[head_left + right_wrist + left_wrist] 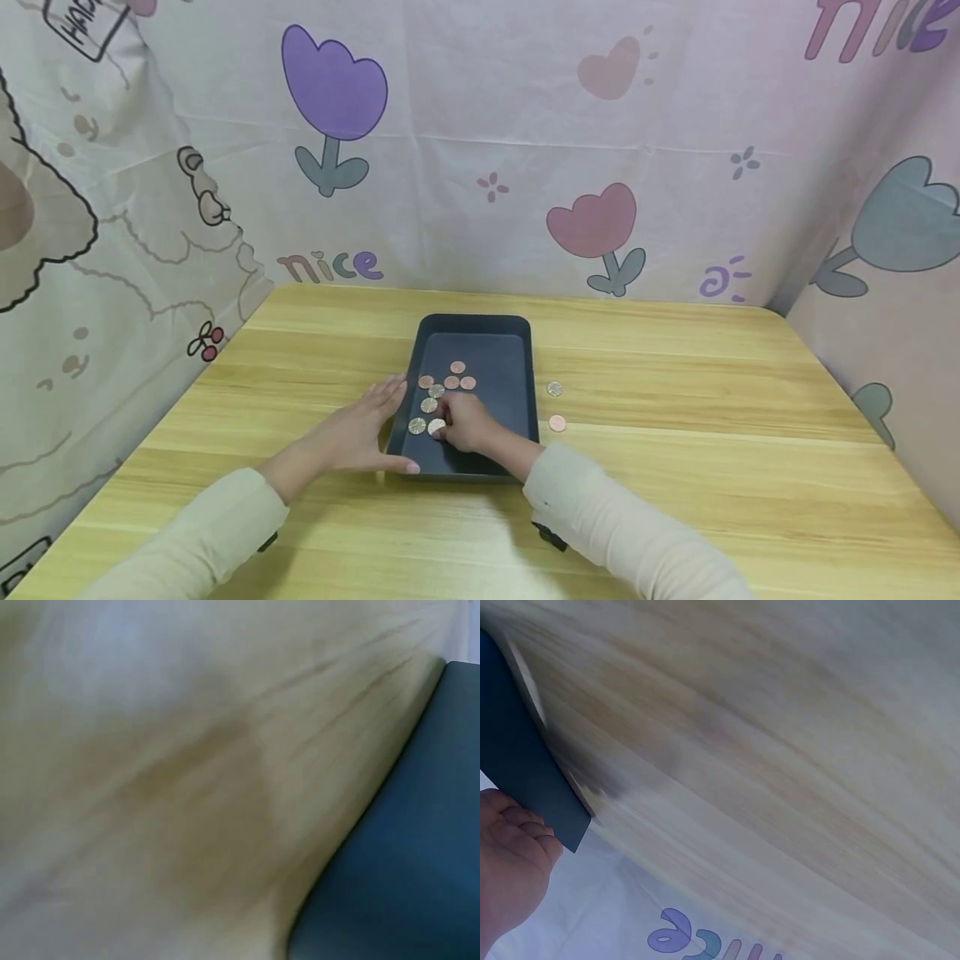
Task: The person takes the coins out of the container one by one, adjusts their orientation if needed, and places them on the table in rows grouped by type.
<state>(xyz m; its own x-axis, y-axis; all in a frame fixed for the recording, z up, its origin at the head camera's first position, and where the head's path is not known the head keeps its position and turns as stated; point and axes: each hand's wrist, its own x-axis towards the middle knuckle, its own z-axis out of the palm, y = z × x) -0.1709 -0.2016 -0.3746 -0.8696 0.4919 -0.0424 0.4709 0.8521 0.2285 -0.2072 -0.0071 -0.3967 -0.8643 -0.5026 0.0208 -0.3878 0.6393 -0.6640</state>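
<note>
A dark shallow baking tray [480, 325] lies on the table with several coins in it. Copper-coloured coins, one of them a copper coin [457, 367], sit toward its middle; silver-gold coins, such as a pale coin [417, 426], lie nearer its front left. My right hand [467, 423] reaches into the tray, fingers bent down, thumb and fingertips at a shiny coin [436, 427] that they partly cover. My left hand [360, 429] rests against the tray's left side, fingers extended and thumb along the front corner. In the left wrist view, fingers [521, 825] touch the tray wall [525, 750].
Right of the tray, a silver-gold coin [555, 388] and a copper coin [557, 423] lie on the wooden table [675, 467]. A printed cloth [465, 100] hangs behind the table and along its sides. The right wrist view shows only table and tray side [405, 855].
</note>
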